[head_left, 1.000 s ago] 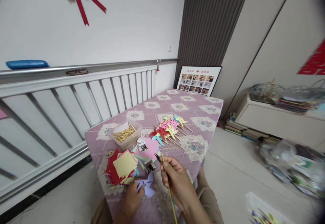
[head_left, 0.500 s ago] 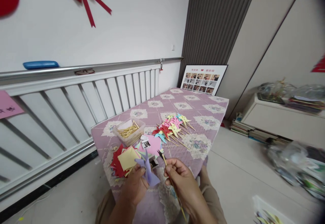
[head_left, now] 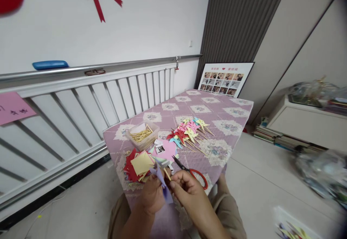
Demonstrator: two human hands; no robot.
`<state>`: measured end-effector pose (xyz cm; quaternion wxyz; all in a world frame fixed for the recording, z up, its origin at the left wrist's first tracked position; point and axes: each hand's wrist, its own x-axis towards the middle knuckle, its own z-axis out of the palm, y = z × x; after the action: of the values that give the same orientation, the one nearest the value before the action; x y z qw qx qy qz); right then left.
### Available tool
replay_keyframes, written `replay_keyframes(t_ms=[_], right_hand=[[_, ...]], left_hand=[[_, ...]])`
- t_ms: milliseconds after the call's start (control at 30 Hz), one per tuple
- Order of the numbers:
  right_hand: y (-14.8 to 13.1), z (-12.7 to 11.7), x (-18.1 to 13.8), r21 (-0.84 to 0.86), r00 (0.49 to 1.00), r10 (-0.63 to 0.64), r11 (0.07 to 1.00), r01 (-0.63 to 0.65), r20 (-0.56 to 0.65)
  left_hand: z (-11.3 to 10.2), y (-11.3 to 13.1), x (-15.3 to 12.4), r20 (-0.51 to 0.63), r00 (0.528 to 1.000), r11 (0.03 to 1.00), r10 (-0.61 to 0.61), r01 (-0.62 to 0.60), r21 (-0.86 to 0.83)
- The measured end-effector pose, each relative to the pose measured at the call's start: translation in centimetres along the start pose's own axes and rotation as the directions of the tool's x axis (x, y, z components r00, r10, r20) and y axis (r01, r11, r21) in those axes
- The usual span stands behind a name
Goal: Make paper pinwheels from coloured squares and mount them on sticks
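Observation:
My left hand pinches a purple paper pinwheel whose blades stand tilted on edge. Close against it, my right hand grips a thin wooden stick, one end up by the pinwheel; whether they touch I cannot tell. Scissors with red handles lie on the table just beyond my right hand, blades toward the left. Beside my left hand is a pile of yellow paper squares and red paper. Pink paper lies in front of both hands.
A clear plastic box of wooden sticks stands at the left of the flowered tablecloth. Several pinwheels on sticks lie mid-table. A white radiator runs along the left; a framed photo board leans behind.
My right hand has moved slightly left, bringing the stick's upper end close to the pinwheel. The scissors, mostly hidden before, now show. The camera view has shifted a little.

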<state>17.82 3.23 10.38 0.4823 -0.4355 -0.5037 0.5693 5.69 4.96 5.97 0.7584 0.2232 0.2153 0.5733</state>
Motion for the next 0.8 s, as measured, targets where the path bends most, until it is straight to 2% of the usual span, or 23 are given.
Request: replay_keyframes(t_ms=[100, 233, 567, 800], right_hand=[[0.0, 0.3, 0.0, -0.079, 0.999, -0.034, 0.996, 0.034, 0.003], [0.0, 0.8, -0.1, -0.148, 0.999, -0.052, 0.988, 0.052, 0.007], [1.3, 0.8, 0.0, -0.218, 0.993, -0.108, 0.969, 0.114, 0.039], [1.2, 1.2, -0.1, -0.219, 0.994, -0.109, 0.969, 0.113, 0.03]], left_hand=[[-0.1, 0.1, -0.1, -0.016, 1.0, 1.0, -0.001, 0.001, -0.028], [0.2, 0.4, -0.3, 0.06, 0.998, 0.999, 0.018, -0.015, -0.048], [-0.1, 0.4, -0.7, 0.114, 0.99, 0.996, 0.078, -0.074, -0.045], [-0.6, 0.3, -0.6, 0.113, 0.99, 0.996, 0.086, -0.085, -0.012]])
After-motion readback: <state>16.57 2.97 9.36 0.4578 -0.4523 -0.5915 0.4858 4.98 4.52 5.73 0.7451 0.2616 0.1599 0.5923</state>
